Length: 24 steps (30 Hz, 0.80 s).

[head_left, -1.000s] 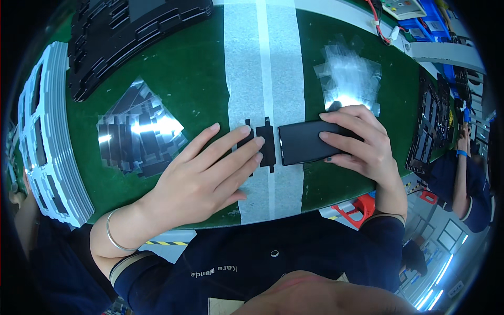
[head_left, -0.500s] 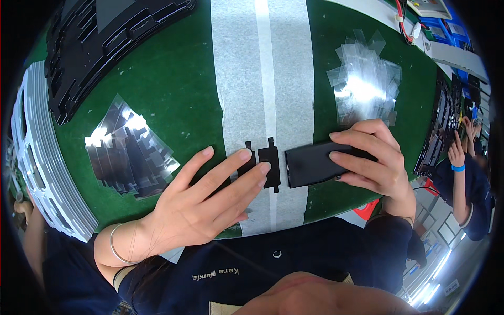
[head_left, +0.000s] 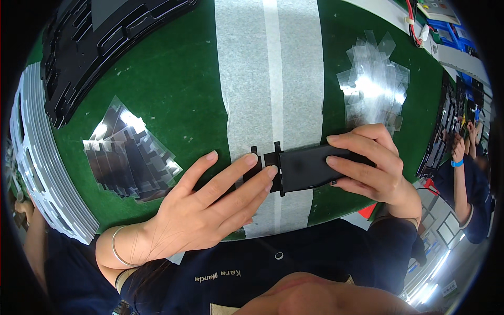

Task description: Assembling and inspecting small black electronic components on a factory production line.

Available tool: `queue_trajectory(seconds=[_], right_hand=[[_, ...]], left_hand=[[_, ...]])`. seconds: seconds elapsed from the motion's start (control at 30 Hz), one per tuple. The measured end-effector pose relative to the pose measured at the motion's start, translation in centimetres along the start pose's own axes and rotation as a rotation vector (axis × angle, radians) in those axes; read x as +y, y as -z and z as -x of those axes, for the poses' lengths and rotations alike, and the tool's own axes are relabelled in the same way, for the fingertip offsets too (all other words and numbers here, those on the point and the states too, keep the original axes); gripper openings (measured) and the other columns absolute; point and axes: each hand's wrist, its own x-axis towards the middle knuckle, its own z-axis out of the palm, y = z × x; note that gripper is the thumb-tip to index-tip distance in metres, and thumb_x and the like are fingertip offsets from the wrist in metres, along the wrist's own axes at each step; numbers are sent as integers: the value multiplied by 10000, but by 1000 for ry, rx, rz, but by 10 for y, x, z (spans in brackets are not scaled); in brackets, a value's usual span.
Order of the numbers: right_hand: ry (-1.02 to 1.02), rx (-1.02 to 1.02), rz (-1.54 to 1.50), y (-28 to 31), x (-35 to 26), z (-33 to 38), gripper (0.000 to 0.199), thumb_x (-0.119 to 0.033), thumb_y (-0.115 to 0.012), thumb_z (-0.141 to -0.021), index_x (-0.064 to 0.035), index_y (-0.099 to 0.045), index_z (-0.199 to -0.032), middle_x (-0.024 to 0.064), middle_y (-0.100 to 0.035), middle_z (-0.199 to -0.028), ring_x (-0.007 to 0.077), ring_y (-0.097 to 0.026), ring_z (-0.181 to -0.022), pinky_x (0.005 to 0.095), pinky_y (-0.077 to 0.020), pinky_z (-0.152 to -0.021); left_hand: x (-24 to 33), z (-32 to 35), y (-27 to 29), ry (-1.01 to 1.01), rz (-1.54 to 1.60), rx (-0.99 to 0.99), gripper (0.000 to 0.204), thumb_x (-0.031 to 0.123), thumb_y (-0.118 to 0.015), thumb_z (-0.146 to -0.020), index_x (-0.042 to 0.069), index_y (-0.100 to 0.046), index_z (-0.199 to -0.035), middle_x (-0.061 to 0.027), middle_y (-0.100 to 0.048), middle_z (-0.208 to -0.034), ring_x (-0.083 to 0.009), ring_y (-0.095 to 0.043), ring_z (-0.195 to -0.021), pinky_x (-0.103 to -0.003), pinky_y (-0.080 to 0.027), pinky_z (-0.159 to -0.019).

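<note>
A flat black rectangular block (head_left: 307, 167), which looks like a phone or battery pack, is gripped along its right end by my right hand (head_left: 370, 165). Its left end meets or overlaps a thin black tabbed sheet (head_left: 272, 157) on the pale strip. My left hand (head_left: 210, 202) lies with fingers spread, two fingertips pressing on the black sheet and on a darker piece left of it. How the block's edge joins the sheet is partly hidden. Left of my hand lies a fan of dark sheets with clear film (head_left: 131, 163).
A pile of clear film pieces (head_left: 373, 79) lies at the right. Black moulded trays (head_left: 68, 68) stand far left, with stacked white trays (head_left: 47, 157) beside them. Another black tray (head_left: 434, 134) lines the right edge. A co-worker's arm (head_left: 458, 184) shows beyond it.
My right hand has brought the black block left, closing the gap to the tabbed sheet and covering part of it. The left hand's fingers stay on the sheet.
</note>
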Motion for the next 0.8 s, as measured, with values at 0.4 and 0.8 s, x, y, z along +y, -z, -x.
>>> queue_trajectory(seconds=[0.4,0.8], right_hand=[[-29,-20,-17,1,-1,-1,364,-139,-701,-574,5,-665,-906,141,-573,-1091,246,-501,-869,309,-454,-724],[-10,-10,-11,1,0,-2,366,-143,-698,-574,10,-664,-905,143,-578,-1080,246,-503,-864,308,-457,-722]], left_hand=[[0,0,-5,-9,-23,53,540,310,-679,-588,105,-602,-1082,-18,-506,-1249,-258,-452,-1159,-474,-313,-960],[-1,0,-4,-18,-40,51,501,313,-673,-604,113,-612,-1059,-14,-506,-1249,-254,-455,-1153,-472,-315,-952]])
